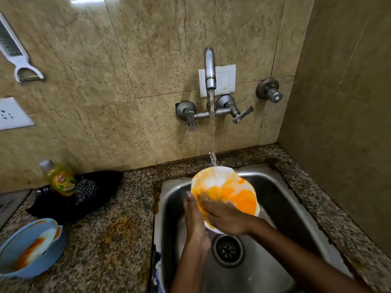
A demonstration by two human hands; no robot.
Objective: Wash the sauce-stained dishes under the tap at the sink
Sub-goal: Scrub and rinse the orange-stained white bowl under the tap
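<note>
A white plate (237, 187) smeared with orange sauce is tilted over the steel sink (285, 218). Water runs from the wall tap (209, 68) onto the plate's upper middle. My left hand (194, 216) grips the plate's left edge from the side. My right hand (226, 218) lies flat on the plate's near part, fingers spread over the sauce. On the counter at the lower left stand pale blue dishes (29, 248), stacked, with orange sauce streaks inside.
A yellow-green bottle (60, 180) stands on the granite counter (110, 240) beside a steel scrubber (86, 191) on a dark cloth. The sink drain (228, 249) sits below my hands. A grater (12, 47) hangs on the wall at left, above a socket (10, 115).
</note>
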